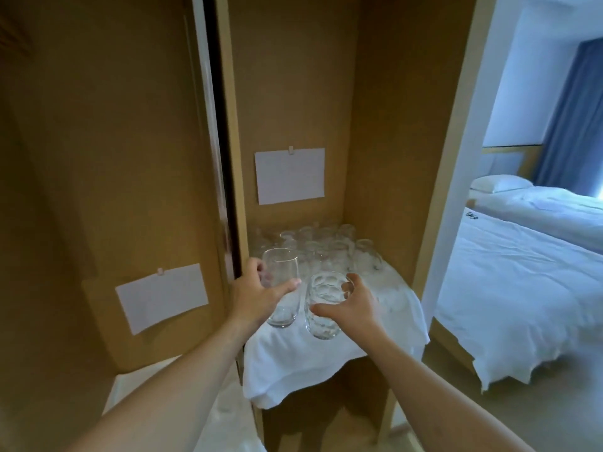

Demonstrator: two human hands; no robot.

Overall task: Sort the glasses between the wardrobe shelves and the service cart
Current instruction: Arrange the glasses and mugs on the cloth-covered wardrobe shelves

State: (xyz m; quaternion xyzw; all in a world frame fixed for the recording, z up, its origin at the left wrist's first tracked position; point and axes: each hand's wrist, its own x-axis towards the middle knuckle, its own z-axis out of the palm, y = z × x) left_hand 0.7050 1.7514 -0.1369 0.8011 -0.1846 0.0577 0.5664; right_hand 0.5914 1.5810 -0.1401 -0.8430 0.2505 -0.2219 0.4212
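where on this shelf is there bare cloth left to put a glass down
Bare white cloth lies along the front edge, below both held glasses, and at the right front corner by the wardrobe wall. The back is crowded: the cluster of glasses fills it wall to wall.

One head-worn wide-angle view looks forward and down, close on the wardrobe shelf (326, 360) at frame centre, bed (522, 288) at right.

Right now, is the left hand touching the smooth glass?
Touching. The head view shows the left hand wrapped around the smooth glass: its thumb lies across the front of the glass and its fingers show through from behind.
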